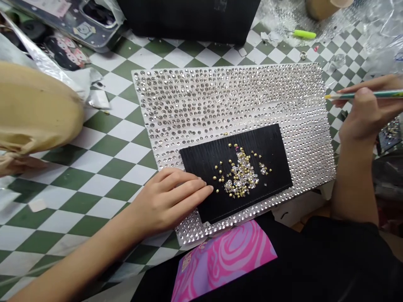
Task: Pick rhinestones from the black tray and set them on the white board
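Observation:
A white sheet point(195, 100) covered in rows of clear rhinestones lies in front of me. On its lower half rests a flat black panel point(270, 144), with a heap of loose silver and gold-backed rhinestones point(243, 176) on top. My left hand point(171, 197) lies flat across the panel's left edge, fingers stretched out, the tips beside the heap. Off the sheet's right edge, my right hand point(368, 105) grips a slim green pencil point(382, 94). Its yellow tip points left, at the sheet's upper right edge; whether it touches there I cannot tell.
The tablecloth point(122, 151) is green and white checked. A tan wrapped bundle point(37, 107) stands at left, below a phone case point(97, 25). Behind the sheet is a black box point(189, 21). Farther right are a lime-green-handled tool point(304, 34) and clear plastic wrap point(387, 25).

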A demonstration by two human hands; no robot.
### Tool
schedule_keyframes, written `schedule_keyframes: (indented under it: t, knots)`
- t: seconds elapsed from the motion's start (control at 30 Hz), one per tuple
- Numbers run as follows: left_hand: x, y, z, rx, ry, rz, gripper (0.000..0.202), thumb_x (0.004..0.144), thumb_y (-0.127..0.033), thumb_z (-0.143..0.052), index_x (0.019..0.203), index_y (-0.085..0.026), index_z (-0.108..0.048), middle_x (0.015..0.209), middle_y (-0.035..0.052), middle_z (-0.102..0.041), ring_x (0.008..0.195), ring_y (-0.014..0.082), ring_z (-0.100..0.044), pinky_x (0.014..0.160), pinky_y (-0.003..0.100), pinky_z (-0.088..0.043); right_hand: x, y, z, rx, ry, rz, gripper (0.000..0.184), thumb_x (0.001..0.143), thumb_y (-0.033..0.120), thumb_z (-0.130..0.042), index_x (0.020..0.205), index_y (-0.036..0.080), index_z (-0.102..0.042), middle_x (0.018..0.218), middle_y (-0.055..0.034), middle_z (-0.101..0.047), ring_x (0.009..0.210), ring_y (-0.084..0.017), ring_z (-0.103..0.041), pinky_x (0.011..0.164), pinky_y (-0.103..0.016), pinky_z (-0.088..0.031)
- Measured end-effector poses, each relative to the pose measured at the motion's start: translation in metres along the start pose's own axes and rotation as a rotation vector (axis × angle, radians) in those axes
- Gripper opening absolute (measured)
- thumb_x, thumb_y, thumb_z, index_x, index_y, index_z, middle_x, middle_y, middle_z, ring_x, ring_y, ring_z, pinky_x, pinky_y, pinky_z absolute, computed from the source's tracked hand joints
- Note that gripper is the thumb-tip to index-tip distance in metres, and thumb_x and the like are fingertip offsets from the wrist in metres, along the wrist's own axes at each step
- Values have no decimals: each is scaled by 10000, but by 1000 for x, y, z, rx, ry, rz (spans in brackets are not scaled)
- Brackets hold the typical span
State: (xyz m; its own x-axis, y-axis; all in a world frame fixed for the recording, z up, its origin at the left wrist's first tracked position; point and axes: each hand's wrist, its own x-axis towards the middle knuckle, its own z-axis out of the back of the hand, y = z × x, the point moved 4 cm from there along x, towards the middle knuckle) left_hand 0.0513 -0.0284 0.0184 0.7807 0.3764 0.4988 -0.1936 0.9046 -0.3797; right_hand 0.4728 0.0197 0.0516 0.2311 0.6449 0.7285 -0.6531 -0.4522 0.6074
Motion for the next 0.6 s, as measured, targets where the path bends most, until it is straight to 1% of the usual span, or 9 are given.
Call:
schedule_keyframes:
  t: [0.07, 0.13, 0.23, 0.33, 0.4, 0.5, 0.6]
  knots:
    - [0, 0, 1, -2, 2, 0, 226, 952, -153, -432, 1068, -157, -627, 910, 20, -717, 922, 128, -602, 787, 295, -455, -1, -15, 1, -42, -3, -29, 239, 707, 37, -570, 788, 215, -433, 618, 81, -576, 428, -49, -522, 410, -196, -466]
    - [1, -1, 1, -6, 8, -1, 225, 949, -153, -440, 1072, -154, -629, 912, 23, -719, 925, 130, -605, 789, 294, -457, -4, -21, -2, -89, -2, -45, 255, 696, 26, -593, 772, 210, -434, 612, 71, -597, 422, -44, -516, 408, -178, -447]
    - [1, 0, 1, -4, 7, 2, 226, 946, -154, -444, 1069, -168, -633, 912, 20, -722, 926, 130, -613, 794, 295, -458, -8, -20, -6, -139, 33, -30, 234, 681, 49, -619, 724, 192, -439, 610, 59, -611, 433, -45, -532, 413, -170, -452]
    - [0, 0, 1, -1, 5, 10, 226, 944, -156, -445, 1064, -182, -634, 911, 15, -724, 926, 126, -622, 794, 293, -461, -8, -21, -8, -159, 83, -25, 206, 680, 50, -614, 717, 179, -458, 626, 49, -624, 455, -38, -534, 434, -165, -474]
    - [0, 1, 0, -5, 6, 11, 226, 944, -154, -446, 1070, -178, -631, 915, 15, -724, 926, 125, -623, 793, 293, -460, -8, -23, -7, -136, 107, -32, 195, 681, 40, -611, 740, 173, -480, 634, 35, -630, 481, -50, -557, 442, -173, -480]
    - [-1, 1, 1, -8, 8, 11, 225, 945, -149, -447, 1075, -172, -630, 925, 17, -724, 927, 128, -620, 795, 297, -461, -10, -24, -5, -85, 109, -16, 202, 684, 28, -609, 808, 159, -517, 656, 19, -634, 529, -79, -599, 468, -205, -501]
    - [0, 1, 1, -13, 6, 5, 223, 941, -135, -451, 1072, -154, -631, 925, 25, -720, 927, 137, -614, 794, 302, -457, -11, -25, -4, -165, 133, -33, 212, 674, -2, -603, 814, 143, -535, 671, 18, -634, 551, -75, -594, 512, -223, -516]
